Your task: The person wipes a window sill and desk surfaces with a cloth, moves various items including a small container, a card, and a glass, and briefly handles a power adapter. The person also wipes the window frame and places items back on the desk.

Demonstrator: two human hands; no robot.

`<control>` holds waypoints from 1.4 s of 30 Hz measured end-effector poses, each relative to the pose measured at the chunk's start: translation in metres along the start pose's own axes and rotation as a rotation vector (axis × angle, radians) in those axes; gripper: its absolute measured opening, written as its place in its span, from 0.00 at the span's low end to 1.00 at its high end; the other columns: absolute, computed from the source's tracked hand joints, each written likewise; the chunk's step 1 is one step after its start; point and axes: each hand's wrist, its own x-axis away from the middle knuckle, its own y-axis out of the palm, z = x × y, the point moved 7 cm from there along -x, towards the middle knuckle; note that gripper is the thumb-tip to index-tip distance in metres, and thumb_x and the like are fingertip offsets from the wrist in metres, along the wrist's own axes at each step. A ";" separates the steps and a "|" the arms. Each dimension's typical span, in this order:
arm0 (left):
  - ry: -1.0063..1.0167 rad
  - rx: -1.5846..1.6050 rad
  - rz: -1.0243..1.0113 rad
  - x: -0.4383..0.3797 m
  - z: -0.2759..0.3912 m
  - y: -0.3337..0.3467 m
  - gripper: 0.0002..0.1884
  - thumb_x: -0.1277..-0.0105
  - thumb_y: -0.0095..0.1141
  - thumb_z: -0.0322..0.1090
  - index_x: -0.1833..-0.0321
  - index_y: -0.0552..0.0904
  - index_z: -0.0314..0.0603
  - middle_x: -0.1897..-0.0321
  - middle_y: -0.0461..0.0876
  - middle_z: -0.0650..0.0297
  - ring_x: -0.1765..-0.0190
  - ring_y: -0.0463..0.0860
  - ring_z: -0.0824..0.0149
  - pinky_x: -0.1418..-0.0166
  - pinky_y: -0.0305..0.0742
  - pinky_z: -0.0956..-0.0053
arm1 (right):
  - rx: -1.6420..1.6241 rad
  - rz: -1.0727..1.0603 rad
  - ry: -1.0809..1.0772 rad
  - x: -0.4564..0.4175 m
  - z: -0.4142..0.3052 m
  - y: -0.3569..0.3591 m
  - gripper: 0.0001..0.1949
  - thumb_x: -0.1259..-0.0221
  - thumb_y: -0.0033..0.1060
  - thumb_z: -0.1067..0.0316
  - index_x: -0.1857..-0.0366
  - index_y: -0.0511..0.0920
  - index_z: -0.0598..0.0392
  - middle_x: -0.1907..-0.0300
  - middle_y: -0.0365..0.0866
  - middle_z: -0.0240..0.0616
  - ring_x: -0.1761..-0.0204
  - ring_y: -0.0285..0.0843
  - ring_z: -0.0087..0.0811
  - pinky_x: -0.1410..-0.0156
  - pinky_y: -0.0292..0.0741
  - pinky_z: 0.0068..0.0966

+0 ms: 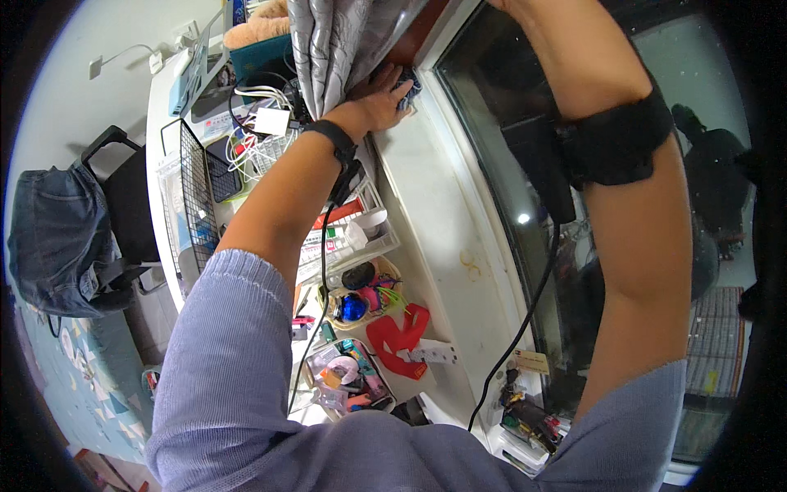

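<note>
My left hand (382,103) reaches to the far corner of the white windowsill (424,203), beside the grey patterned curtain (326,55). Its fingers are spread over a dark blue patterned cloth (408,89), pressing it against the sill; part of the cloth is hidden under the hand. A black band (335,138) circles that wrist. My right forearm (578,55) stretches up in front of the dark window pane (492,123), with a black strap (615,144) around it. The right hand lies beyond the top edge, out of view.
Below the sill, a white desk holds a black wire basket (198,190), tangled white cables (261,157), trays of small items (353,378) and a red ribbon (387,344). Black cables (522,332) hang from both arms. Left stands a chair with a dark backpack (61,240).
</note>
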 end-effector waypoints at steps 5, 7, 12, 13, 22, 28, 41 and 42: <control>0.180 -0.162 -0.330 -0.005 0.031 0.013 0.30 0.29 0.36 0.55 0.27 0.60 0.52 0.25 0.46 0.48 0.23 0.43 0.46 0.22 0.38 0.56 | 0.000 0.003 -0.015 0.006 0.008 -0.007 0.20 0.31 0.38 0.64 0.55 0.71 0.78 0.66 0.82 0.55 0.72 0.82 0.37 0.73 0.78 0.24; 0.539 -0.575 -0.507 0.021 0.063 0.014 0.30 0.28 0.33 0.56 0.27 0.60 0.53 0.25 0.47 0.48 0.23 0.44 0.47 0.22 0.39 0.58 | -0.010 -0.024 -0.005 0.013 0.012 -0.014 0.19 0.32 0.38 0.65 0.56 0.72 0.78 0.66 0.82 0.56 0.72 0.82 0.37 0.72 0.79 0.24; 0.339 -0.091 -0.522 0.056 0.109 0.019 0.28 0.29 0.34 0.55 0.27 0.61 0.60 0.24 0.47 0.49 0.23 0.49 0.51 0.23 0.47 0.58 | 0.047 0.008 0.083 0.016 0.014 -0.019 0.19 0.32 0.38 0.66 0.59 0.73 0.78 0.66 0.83 0.56 0.72 0.83 0.38 0.74 0.79 0.26; 0.378 -0.116 -0.552 0.063 0.122 0.023 0.28 0.29 0.36 0.54 0.27 0.61 0.60 0.25 0.48 0.48 0.24 0.51 0.51 0.24 0.49 0.57 | 0.062 0.004 0.095 0.013 0.015 -0.020 0.19 0.32 0.37 0.66 0.59 0.74 0.78 0.66 0.83 0.56 0.73 0.84 0.38 0.74 0.79 0.26; 0.925 0.106 -0.580 0.166 0.271 0.030 0.18 0.47 0.54 0.36 0.52 0.80 0.42 0.42 0.73 0.50 0.37 0.71 0.49 0.38 0.70 0.54 | 0.119 0.037 0.211 0.014 0.012 -0.005 0.17 0.40 0.37 0.70 0.65 0.77 0.76 0.69 0.83 0.57 0.76 0.83 0.41 0.76 0.78 0.31; 0.813 0.529 -0.295 0.163 0.260 -0.007 0.15 0.49 0.55 0.26 0.57 0.83 0.47 0.56 0.82 0.58 0.47 0.78 0.55 0.47 0.75 0.60 | 0.102 -0.008 0.206 0.007 0.005 0.020 0.18 0.37 0.39 0.66 0.63 0.76 0.76 0.69 0.84 0.55 0.75 0.84 0.41 0.75 0.78 0.30; 0.170 -0.124 -0.474 0.052 0.059 -0.014 0.27 0.43 0.47 0.28 0.37 0.66 0.31 0.57 0.81 0.40 0.51 0.81 0.46 0.46 0.76 0.57 | 0.124 0.053 0.222 0.029 0.017 -0.008 0.20 0.33 0.39 0.63 0.65 0.75 0.76 0.71 0.83 0.54 0.77 0.82 0.39 0.77 0.78 0.29; 0.211 -0.153 -0.498 0.060 0.069 -0.010 0.28 0.44 0.48 0.28 0.37 0.67 0.31 0.57 0.81 0.40 0.50 0.81 0.46 0.45 0.76 0.57 | 0.106 0.049 0.190 0.025 0.022 -0.010 0.20 0.34 0.40 0.64 0.66 0.75 0.78 0.70 0.83 0.56 0.78 0.82 0.41 0.78 0.78 0.30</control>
